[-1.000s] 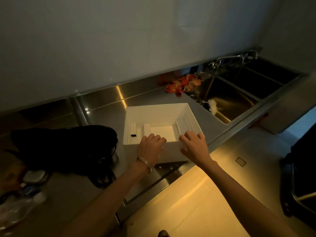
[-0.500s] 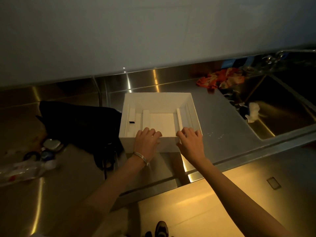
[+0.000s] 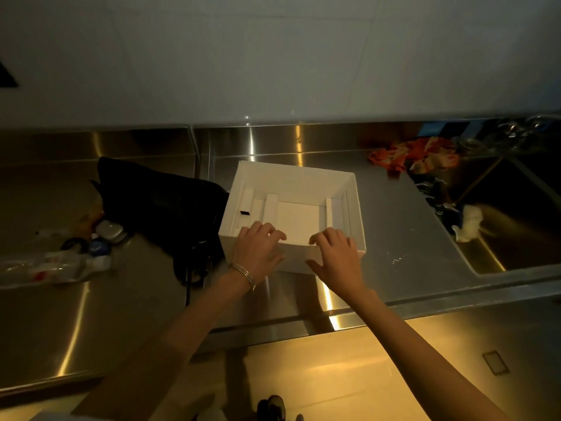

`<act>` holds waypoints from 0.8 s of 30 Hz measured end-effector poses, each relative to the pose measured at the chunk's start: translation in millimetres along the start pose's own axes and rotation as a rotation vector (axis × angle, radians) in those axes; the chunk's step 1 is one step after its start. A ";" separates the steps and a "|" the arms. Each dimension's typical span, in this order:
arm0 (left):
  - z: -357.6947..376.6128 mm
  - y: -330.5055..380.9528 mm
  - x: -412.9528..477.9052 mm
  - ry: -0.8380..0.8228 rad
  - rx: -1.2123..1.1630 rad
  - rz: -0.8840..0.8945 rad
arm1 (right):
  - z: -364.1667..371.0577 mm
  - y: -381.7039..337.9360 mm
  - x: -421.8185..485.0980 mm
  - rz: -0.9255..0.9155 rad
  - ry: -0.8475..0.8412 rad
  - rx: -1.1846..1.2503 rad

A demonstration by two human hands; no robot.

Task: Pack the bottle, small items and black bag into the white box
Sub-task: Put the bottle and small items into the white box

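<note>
The left hand (image 3: 259,249) and right hand (image 3: 337,256) each pinch the near wall of the white box (image 3: 291,180) at frame centre, so it is best steadied square, mouth clear, near the black bag (image 3: 158,202) and bottle (image 3: 60,264) at left.

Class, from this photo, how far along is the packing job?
Done: nothing packed; the white box holds only white dividers. In hand: the left hand and right hand grip its near wall. Left: the black bag, bottle and small items lie on the counter.
</note>
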State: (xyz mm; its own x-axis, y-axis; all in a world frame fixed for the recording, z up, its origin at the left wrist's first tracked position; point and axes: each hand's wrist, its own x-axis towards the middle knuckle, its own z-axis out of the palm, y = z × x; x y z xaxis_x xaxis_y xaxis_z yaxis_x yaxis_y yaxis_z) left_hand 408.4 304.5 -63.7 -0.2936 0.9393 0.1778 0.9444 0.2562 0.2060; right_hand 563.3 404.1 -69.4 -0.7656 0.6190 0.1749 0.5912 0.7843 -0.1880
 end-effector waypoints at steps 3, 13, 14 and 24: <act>-21.5 -20.4 -17.3 0.092 -0.004 -0.032 | -10.4 -25.0 10.5 -0.079 -0.015 0.122; -68.9 -144.6 -121.2 0.170 0.113 -0.332 | 6.3 -148.5 55.0 -0.432 -0.047 0.265; -71.7 -155.8 -131.1 0.165 0.124 -0.356 | 10.2 -163.8 58.3 -0.466 -0.058 0.267; -104.5 -279.1 -200.7 0.152 0.108 -0.448 | 53.1 -310.5 87.7 -0.530 -0.157 0.267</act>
State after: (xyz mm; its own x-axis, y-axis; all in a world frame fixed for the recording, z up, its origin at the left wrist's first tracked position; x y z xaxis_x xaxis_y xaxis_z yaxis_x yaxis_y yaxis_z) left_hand 188.3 20.6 -56.3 -0.6853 0.6894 0.2347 0.7280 0.6573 0.1949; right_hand 299.2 212.7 -47.0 -0.9781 0.1188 0.1706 0.0516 0.9338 -0.3540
